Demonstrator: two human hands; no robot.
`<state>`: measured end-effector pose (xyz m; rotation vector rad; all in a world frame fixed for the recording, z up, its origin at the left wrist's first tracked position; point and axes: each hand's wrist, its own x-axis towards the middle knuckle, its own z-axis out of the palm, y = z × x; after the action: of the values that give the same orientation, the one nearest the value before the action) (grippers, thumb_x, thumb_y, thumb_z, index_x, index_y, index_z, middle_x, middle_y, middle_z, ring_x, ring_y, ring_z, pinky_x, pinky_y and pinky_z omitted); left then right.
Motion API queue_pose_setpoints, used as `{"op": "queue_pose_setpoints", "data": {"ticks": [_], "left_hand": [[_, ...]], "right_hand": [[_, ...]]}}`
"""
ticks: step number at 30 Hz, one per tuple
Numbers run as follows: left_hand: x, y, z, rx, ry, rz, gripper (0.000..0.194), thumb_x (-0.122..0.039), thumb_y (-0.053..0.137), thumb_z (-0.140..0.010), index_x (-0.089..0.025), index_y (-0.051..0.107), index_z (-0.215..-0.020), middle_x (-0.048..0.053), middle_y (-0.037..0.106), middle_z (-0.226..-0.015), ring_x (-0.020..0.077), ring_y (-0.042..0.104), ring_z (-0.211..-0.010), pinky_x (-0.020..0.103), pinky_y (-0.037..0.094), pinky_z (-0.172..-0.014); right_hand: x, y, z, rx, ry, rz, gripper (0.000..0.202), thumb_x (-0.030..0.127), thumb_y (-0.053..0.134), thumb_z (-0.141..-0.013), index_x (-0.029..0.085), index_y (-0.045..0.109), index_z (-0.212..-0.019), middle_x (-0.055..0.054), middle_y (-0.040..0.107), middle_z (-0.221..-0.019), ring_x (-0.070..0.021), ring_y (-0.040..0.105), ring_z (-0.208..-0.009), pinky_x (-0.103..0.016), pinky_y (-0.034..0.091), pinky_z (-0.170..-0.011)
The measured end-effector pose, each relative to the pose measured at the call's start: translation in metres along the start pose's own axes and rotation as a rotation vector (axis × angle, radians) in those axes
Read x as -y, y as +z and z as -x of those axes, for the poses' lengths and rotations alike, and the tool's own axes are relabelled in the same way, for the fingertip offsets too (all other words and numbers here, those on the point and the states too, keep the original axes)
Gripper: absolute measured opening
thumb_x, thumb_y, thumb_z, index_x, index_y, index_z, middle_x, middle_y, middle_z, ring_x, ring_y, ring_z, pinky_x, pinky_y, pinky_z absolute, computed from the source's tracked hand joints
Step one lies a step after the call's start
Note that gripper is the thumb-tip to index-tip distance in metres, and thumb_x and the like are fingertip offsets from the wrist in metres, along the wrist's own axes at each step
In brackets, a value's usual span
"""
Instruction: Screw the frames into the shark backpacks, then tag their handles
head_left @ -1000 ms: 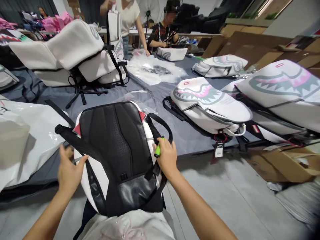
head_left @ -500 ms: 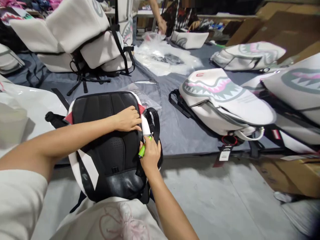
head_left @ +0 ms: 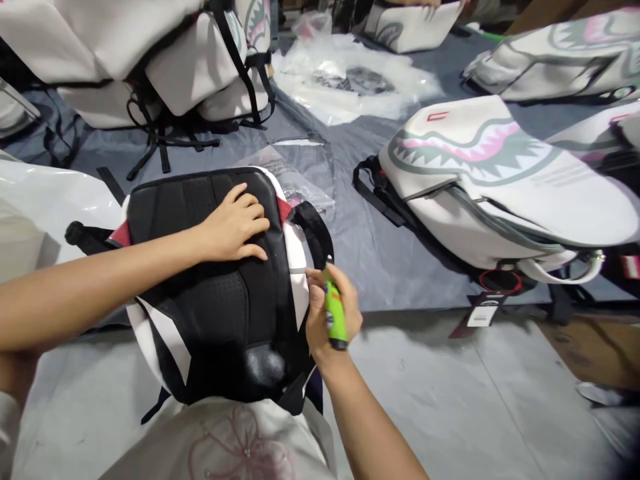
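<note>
A backpack (head_left: 225, 293) with a black padded back, white sides and red corner patches leans at the table's edge against my body. My left hand (head_left: 235, 223) lies on its back panel, fingers spread and holding nothing. Beside the bag's right side, my right hand (head_left: 330, 307) grips a bright green marker-like pen (head_left: 335, 313), its tip pointing up and away from me. A black shoulder strap (head_left: 317, 233) loops out just above that hand. The bag's front is hidden beneath it.
A white backpack (head_left: 480, 167) with a shark-mouth print lies to the right, a hang tag (head_left: 483, 317) dangling over the table's edge. More white bags (head_left: 185, 60) are piled at the back left. Clear plastic bags (head_left: 350, 80) lie on the grey-covered table (head_left: 350, 267).
My right hand has turned and moved right, off the bag's side, with the green pen. My left hand has shifted left and its fingers have spread. The view has tilted down.
</note>
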<state>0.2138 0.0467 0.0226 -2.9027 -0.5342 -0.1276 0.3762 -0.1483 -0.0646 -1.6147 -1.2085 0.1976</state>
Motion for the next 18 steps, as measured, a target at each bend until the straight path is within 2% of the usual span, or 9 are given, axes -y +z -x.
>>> {"op": "queue_pose_setpoints", "data": {"ticks": [2,4,6,8,12,18], "left_hand": [[-0.020,0.005,0.004,-0.002,-0.024,0.019,0.046,-0.057,0.071,-0.079,-0.017,0.071,-0.102,0.009,0.067,-0.097,0.0313,0.053,-0.109,0.067,0.026,-0.112],[-0.032,0.010,0.008,-0.023,-0.054,0.026,0.039,-0.048,0.075,-0.078,-0.016,0.070,-0.100,0.009,0.066,-0.096,0.0321,0.053,-0.109,0.071,0.026,-0.111],[-0.038,0.015,0.013,-0.065,-0.058,0.064,0.030,-0.042,0.073,-0.081,-0.016,0.068,-0.096,0.007,0.066,-0.094,0.0300,0.054,-0.107,0.073,0.024,-0.111],[-0.040,0.021,0.019,-0.141,-0.037,0.112,0.022,-0.038,0.067,-0.087,-0.016,0.066,-0.091,0.006,0.065,-0.092,0.0264,0.054,-0.103,0.073,0.023,-0.113],[-0.041,0.033,0.029,-0.292,0.001,0.123,0.026,-0.038,0.055,-0.095,-0.015,0.062,-0.086,0.005,0.064,-0.090,0.0237,0.053,-0.100,0.073,0.023,-0.114],[-0.040,0.040,0.030,-0.311,-0.001,0.116,0.029,-0.041,0.052,-0.097,-0.016,0.062,-0.087,0.005,0.064,-0.091,0.0232,0.054,-0.101,0.071,0.025,-0.115]], "right_hand": [[0.018,0.004,-0.017,0.060,0.139,-0.282,0.035,0.043,0.046,-0.099,0.023,0.055,-0.125,-0.004,0.073,-0.086,-0.0197,0.070,-0.073,-0.037,0.056,-0.074],[0.028,0.015,-0.032,0.096,0.247,-0.458,0.030,0.047,0.052,-0.096,0.021,0.061,-0.109,0.002,0.065,-0.066,-0.0146,0.062,-0.055,-0.028,0.052,-0.057],[0.029,0.028,-0.042,0.064,0.320,-0.505,0.028,0.048,0.059,-0.091,0.020,0.061,-0.089,0.007,0.052,-0.052,-0.0109,0.051,-0.044,-0.024,0.043,-0.047],[0.025,0.037,-0.045,0.031,0.337,-0.500,0.031,0.049,0.062,-0.089,0.019,0.059,-0.080,0.009,0.045,-0.047,-0.0092,0.044,-0.040,-0.023,0.038,-0.043],[0.017,0.046,-0.040,0.040,0.262,-0.409,0.032,0.048,0.060,-0.091,0.017,0.061,-0.080,0.008,0.047,-0.048,-0.0090,0.044,-0.040,-0.023,0.034,-0.042],[0.018,0.051,-0.039,0.093,0.157,-0.217,0.030,0.045,0.058,-0.092,0.017,0.064,-0.083,0.004,0.056,-0.055,-0.0102,0.050,-0.044,-0.024,0.039,-0.046]]}}
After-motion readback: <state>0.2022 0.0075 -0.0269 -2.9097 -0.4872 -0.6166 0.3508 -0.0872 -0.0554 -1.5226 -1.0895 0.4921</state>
